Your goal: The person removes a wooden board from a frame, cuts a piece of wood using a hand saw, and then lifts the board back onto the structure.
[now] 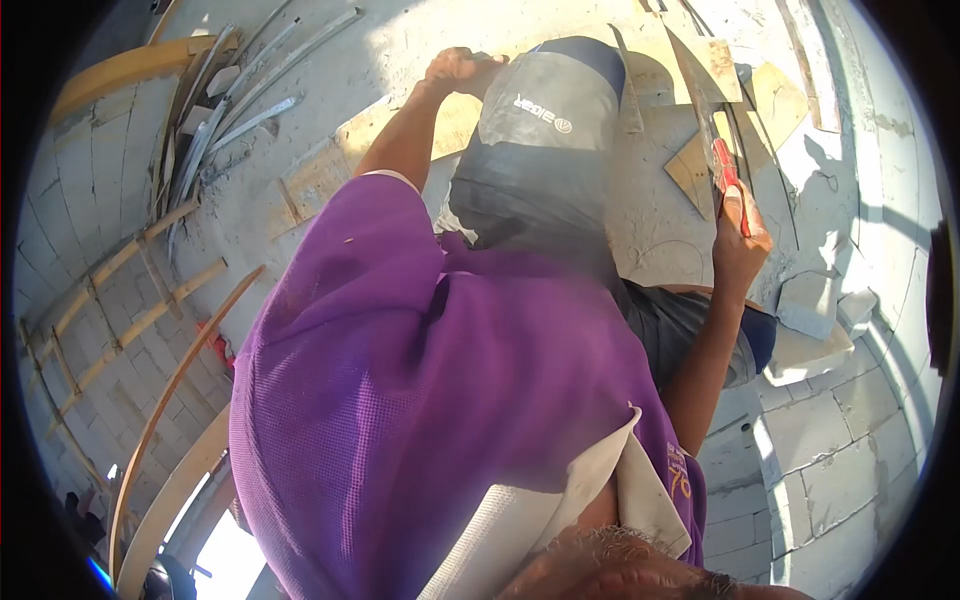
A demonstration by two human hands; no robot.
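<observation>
My right hand (742, 235) is closed round the red handle (727, 168) of a tool. The tool's long narrow blade (690, 75) points away, over pieces of wood on the floor. Beside my bent knee (548, 95) in grey trousers, my left hand (465, 72) is low with its fingers curled; what they grip is too small to make out. A pale wooden board (450, 125) lies just below this hand and runs beside the leg.
Metal strips (215, 110) lie at the left, near a wooden ladder-like frame (150, 313). Wood offcuts (778, 105) lie at the upper right. A white container (812, 358) stands by the block wall (835, 470) at the right.
</observation>
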